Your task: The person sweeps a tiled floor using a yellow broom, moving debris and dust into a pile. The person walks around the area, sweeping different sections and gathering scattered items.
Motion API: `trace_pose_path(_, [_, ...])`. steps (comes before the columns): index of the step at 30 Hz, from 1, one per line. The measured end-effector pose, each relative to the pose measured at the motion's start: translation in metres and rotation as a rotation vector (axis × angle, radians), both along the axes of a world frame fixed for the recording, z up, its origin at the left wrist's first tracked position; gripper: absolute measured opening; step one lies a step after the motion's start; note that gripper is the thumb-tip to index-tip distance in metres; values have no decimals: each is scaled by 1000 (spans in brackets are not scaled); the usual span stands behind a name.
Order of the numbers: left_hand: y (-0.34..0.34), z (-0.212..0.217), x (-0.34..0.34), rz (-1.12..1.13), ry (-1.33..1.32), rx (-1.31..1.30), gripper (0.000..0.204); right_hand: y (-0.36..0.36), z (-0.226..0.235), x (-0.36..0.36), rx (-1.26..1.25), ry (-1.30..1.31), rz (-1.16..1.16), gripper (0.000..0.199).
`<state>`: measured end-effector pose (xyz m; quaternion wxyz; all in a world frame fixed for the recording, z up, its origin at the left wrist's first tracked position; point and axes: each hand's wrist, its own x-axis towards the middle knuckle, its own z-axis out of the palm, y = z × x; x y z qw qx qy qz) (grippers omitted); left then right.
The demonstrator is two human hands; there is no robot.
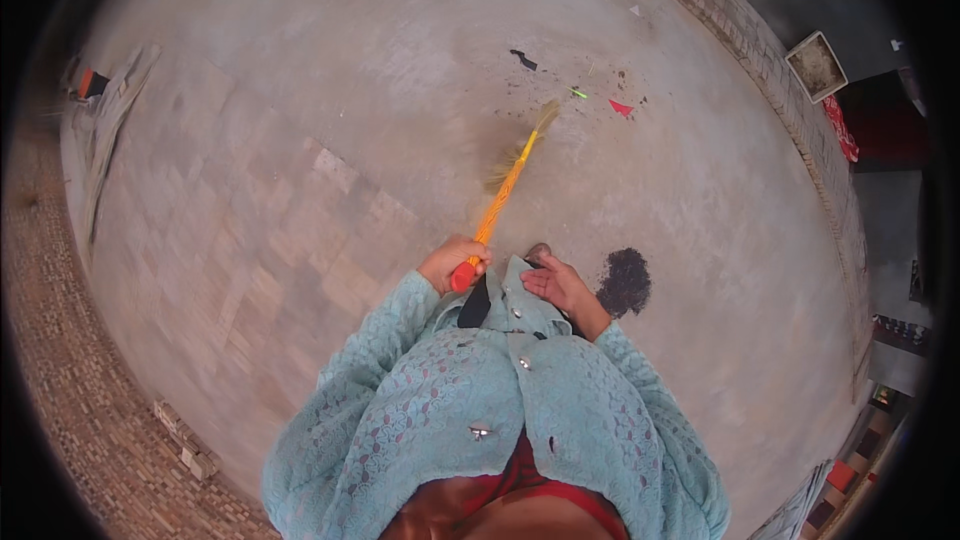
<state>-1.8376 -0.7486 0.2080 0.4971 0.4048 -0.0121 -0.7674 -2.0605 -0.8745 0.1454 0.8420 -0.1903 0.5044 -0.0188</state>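
Bare grey concrete floor (300, 140) in daylight, edged by low brick borders (790, 90).

Packages: one shallow rectangular box with a pale rim and a dirty brown inside (816, 66) is lying just beyond the brick-edged upper right border of the grey concrete floor (300, 120), tilted. No labels, signs or screens are showing.

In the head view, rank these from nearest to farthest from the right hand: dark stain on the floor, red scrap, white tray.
1. dark stain, just right of the right hand.
2. red scrap, ahead, near the broom tip.
3. white tray, far upper right, past the brick edge.
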Motion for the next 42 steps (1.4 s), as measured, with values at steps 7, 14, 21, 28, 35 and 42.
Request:
trace_pose_path(7, [-29, 64, -32, 98, 79, -109, 18, -22, 30, 105, 5, -257, -302, 25])
trace_pose_path(14, [-22, 70, -38, 85, -290, -120, 32, -31, 50, 125, 306, -399, -287, 16])
trace_pose_path(21, [-3, 26, -5, 111, -570, 127, 28, -77, -24, 101, 731, -476, -259, 18])
trace_pose_path(28, [0, -31, -23, 32, -582, 296, 25, -117, -63, -23, 750, -481, -637, 28])
trace_pose_path(35, [-25, -30, -30, -2, -602, 275, 25, -168, 2, -178, 460, -444, -917, 21])
trace_pose_path(42, [-34, -11, -24, 62, -624, 364, 22, -174, 89, -181, 195, -455, -770, 12])
